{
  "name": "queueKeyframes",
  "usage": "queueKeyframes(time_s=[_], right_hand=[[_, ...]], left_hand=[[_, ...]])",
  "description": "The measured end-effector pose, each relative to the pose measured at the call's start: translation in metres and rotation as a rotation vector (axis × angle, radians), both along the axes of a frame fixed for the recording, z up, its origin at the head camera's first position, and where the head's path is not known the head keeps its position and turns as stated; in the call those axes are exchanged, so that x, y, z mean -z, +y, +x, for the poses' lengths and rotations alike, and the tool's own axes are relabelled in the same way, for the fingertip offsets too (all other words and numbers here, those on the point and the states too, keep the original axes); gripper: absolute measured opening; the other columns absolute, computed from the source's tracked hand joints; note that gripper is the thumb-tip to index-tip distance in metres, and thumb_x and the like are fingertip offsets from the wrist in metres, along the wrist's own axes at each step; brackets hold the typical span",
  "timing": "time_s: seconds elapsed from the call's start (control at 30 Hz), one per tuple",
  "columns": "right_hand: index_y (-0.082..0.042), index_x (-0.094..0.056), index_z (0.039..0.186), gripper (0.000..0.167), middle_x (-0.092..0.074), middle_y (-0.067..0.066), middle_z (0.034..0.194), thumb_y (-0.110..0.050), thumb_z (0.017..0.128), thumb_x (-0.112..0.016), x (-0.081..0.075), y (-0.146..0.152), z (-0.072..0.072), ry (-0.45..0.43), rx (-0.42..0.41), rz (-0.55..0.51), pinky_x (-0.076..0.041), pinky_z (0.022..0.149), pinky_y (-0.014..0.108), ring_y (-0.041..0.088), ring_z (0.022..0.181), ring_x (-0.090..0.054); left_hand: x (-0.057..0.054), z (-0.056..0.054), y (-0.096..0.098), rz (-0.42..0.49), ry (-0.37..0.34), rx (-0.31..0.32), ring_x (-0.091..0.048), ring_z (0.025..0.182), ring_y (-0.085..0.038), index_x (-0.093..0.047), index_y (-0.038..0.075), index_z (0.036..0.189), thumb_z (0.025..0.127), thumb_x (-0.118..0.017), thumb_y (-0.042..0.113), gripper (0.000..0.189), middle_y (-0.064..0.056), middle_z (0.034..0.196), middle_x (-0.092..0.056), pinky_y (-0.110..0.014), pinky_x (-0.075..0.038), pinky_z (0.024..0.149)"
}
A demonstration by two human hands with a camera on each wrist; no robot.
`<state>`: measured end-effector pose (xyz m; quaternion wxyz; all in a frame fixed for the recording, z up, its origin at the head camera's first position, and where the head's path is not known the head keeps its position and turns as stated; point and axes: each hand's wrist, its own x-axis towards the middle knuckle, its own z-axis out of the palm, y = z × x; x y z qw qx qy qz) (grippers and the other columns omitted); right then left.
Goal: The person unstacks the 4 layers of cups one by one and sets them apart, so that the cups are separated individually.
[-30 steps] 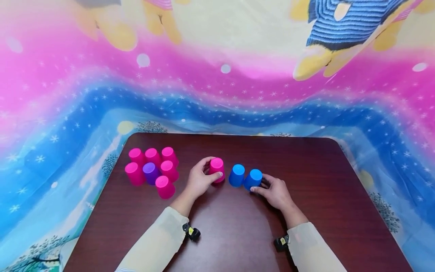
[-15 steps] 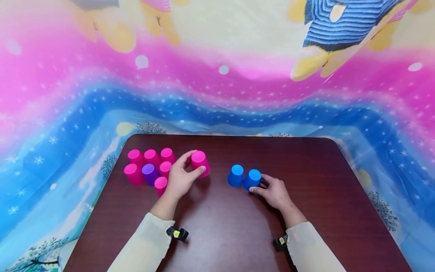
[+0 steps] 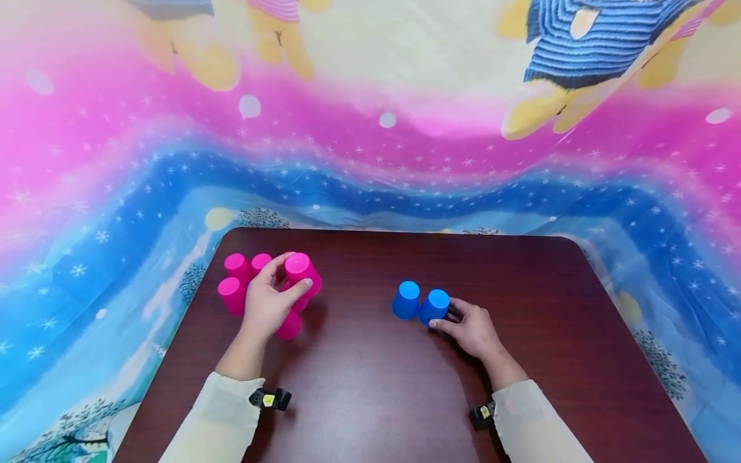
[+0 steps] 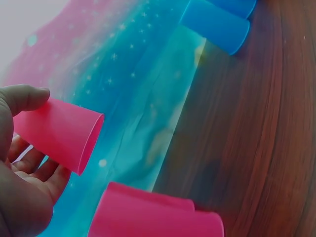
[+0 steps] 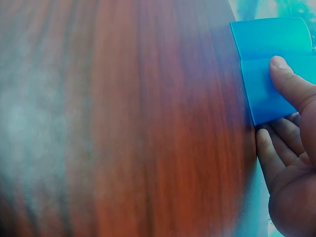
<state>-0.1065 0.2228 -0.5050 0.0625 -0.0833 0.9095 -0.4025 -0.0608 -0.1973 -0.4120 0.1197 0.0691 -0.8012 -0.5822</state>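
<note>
My left hand [image 3: 267, 307] grips a pink cup [image 3: 298, 267], thumb on the near side and fingers round the back. The cup is upside down and raised over the right side of a group of pink cups. In the left wrist view the rim of that cup [image 4: 61, 133] shows clear of the upturned cups [image 4: 153, 215] below. At the table's middle my right hand [image 3: 475, 329] holds the right-hand blue cup [image 3: 433, 308] between thumb and fingers. Touching it or close beside it stands a second blue cup [image 3: 406, 302], also upside down.
Several upturned pink cups [image 3: 233, 297] cluster at the table's back left, partly covered by my left hand and forearm. The dark wooden table [image 3: 370, 399] ends at a back edge against a printed cloth backdrop [image 3: 370, 167].
My left hand has lifted the pink cup from beside the blue cups and carried it left to the pink group. It now hides the purple cup. My right hand stays at its blue cup.
</note>
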Motion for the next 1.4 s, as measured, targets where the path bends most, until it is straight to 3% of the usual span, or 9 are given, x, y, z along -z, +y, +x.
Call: queueKeyframes(time_s=[0.43,1.03,1.2,1.4], right_hand=[[-0.009,-0.057,0.147,0.077,-0.067,0.017,0.136,-0.049,0.086,-0.082,0.0,0.0,0.0,0.017,-0.01,0.002,-0.055,0.098,0.053,0.038,0.121,-0.066],[-0.01,-0.056,0.148,0.078,-0.066,0.017,0.138,-0.049,0.086,-0.082,-0.001,0.001,0.0,0.021,-0.018,0.015,-0.054,0.099,0.055,0.038,0.123,-0.065],[-0.01,-0.056,0.148,0.077,-0.066,0.016,0.137,-0.049,0.086,-0.082,-0.001,0.001,0.0,0.025,-0.016,0.023,-0.054,0.099,0.055,0.038,0.123,-0.065],[-0.01,-0.057,0.147,0.076,-0.066,0.017,0.136,-0.049,0.086,-0.082,-0.001,0.0,0.0,0.021,-0.014,0.025,-0.054,0.099,0.056,0.039,0.123,-0.066]], left_hand=[[0.004,0.018,-0.027,0.062,0.043,-0.07,-0.055,0.134,-0.029,-0.051,0.01,0.149,0.085,-0.087,0.018,0.074,-0.01,0.144,-0.059,-0.048,-0.043,0.115],[0.008,0.055,-0.062,-0.003,-0.074,-0.236,-0.055,0.13,-0.02,-0.049,0.021,0.151,0.085,-0.088,0.029,0.077,-0.002,0.143,-0.058,-0.037,-0.048,0.11],[0.018,0.063,-0.069,-0.003,-0.11,-0.239,-0.053,0.135,-0.025,-0.046,0.018,0.154,0.086,-0.087,0.027,0.08,-0.005,0.147,-0.056,-0.04,-0.046,0.112],[0.039,0.066,-0.074,-0.019,-0.141,-0.237,-0.054,0.136,-0.029,-0.047,0.014,0.153,0.086,-0.087,0.027,0.078,-0.01,0.147,-0.056,-0.046,-0.045,0.112]])
